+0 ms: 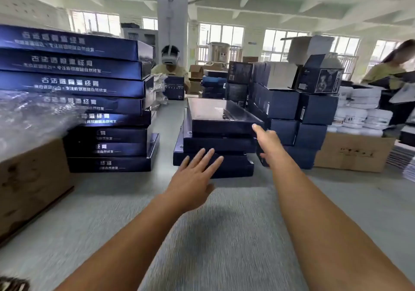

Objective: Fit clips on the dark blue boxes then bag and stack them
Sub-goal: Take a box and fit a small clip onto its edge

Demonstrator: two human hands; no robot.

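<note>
A short pile of flat dark blue boxes (215, 144) sits in the middle of the grey table (224, 234); its top box (221, 116) lies askew. My left hand (193, 176) is stretched out flat with spread fingers just in front of the lowest box. My right hand (267, 142) reaches to the pile's right side, thumb up by the top box's near right corner; its fingers are hidden behind the hand. Both hands hold nothing. A tall stack of bagged dark blue boxes (85, 93) with white lettering stands at the left.
A cardboard carton (29, 185) with clear plastic bags (29, 117) on top stands at the near left. Dark blue cube boxes (292, 111) are piled at the right beside another carton (352, 151). A person with a headset (170, 66) sits across the table; another person (395, 72) stands at the far right.
</note>
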